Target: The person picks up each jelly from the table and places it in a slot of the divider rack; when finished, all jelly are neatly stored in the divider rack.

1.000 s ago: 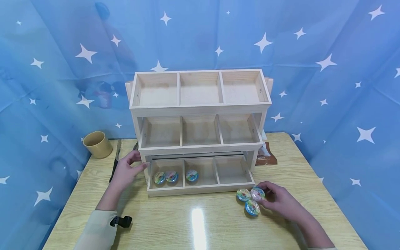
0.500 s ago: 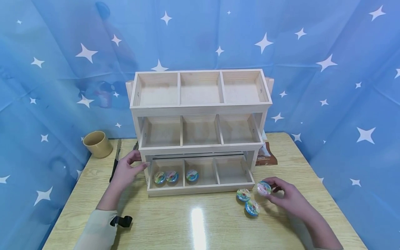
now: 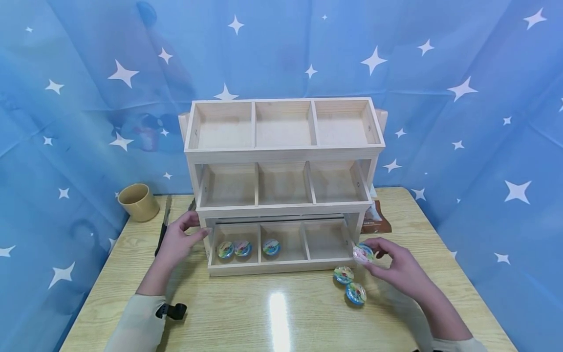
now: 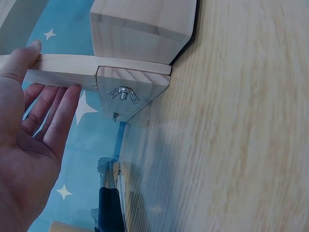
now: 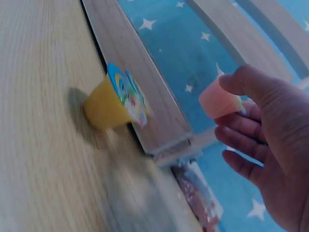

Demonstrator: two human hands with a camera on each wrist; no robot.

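Note:
A three-tier wooden shelf (image 3: 283, 156) with divided trays stands mid-table. My left hand (image 3: 178, 239) grips its left side post (image 4: 63, 72), thumb on one face and fingers on the other. Beside the bottom tray's right end, my right hand (image 3: 398, 266) pinches a pink jelly cup (image 5: 215, 100) between thumb and fingers, above the table. Two more jelly cups, one (image 3: 343, 275) behind the other (image 3: 356, 294), rest on the tabletop below that hand. In the bottom tray, the left compartment holds two jelly cups (image 3: 226, 250); the middle one holds a single jelly cup (image 3: 270, 247).
A tan mug (image 3: 138, 202) sits at the table's back left, near black-handled tongs (image 3: 163, 226). Behind the shelf's right leg lies a brown packet (image 3: 376, 220). A blue star-printed curtain (image 3: 272, 49) closes off the back and both sides.
My right hand has lifted the pink jelly cup away from the other two on the table and brought it up beside the bottom tray's right end. My left hand stays on the post.

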